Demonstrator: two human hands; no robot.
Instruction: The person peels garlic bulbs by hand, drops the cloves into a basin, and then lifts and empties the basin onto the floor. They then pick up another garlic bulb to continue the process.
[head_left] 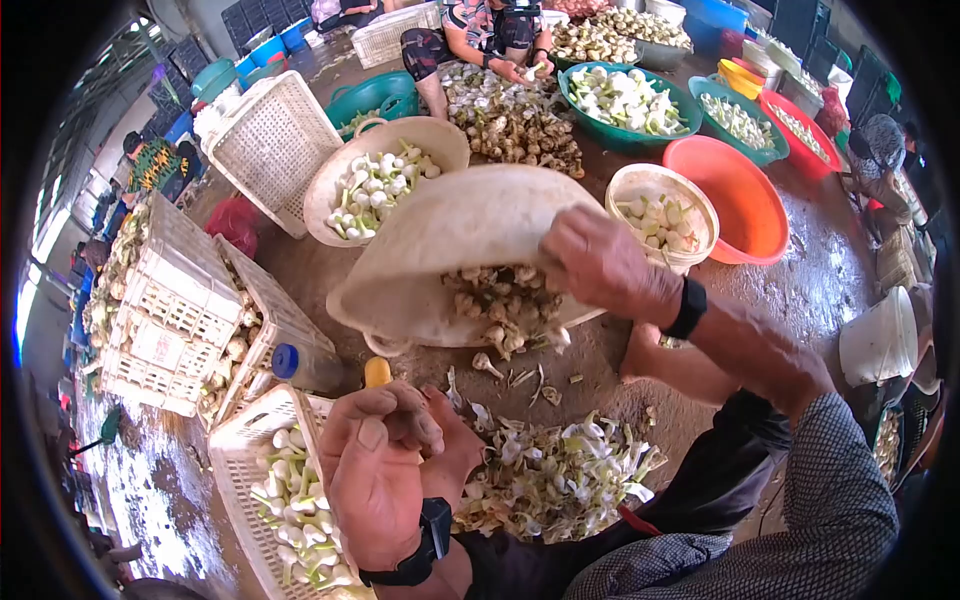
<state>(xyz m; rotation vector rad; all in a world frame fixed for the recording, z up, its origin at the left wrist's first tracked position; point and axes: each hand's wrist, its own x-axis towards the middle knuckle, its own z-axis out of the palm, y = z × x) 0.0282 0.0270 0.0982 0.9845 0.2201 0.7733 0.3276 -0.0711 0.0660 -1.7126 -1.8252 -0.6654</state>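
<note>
My right hand (605, 262) is closed on the near rim of a large pale basin (480, 215), which is tilted with its opening facing me. Unpeeled garlic bulbs (500, 300) lie inside it, and a few are at its lower edge. My left hand (385, 450), fingers curled, is in front of me above the ground; a yellow knob (377, 372) shows just behind it, and whether the fingers hold anything is hidden. Below the basin is a pile of garlic peelings (560, 475). Trimmed white bulbs (295, 500) fill a crate (235, 470) left of my left hand.
A bottle with a blue cap (286, 361) stands beside stacked crates (165, 340) at left. Behind the basin are a tub of peeled garlic (322, 205), a small bucket (622, 190) and an orange basin (745, 215). Another person (470, 40) sits beyond a garlic heap (525, 135).
</note>
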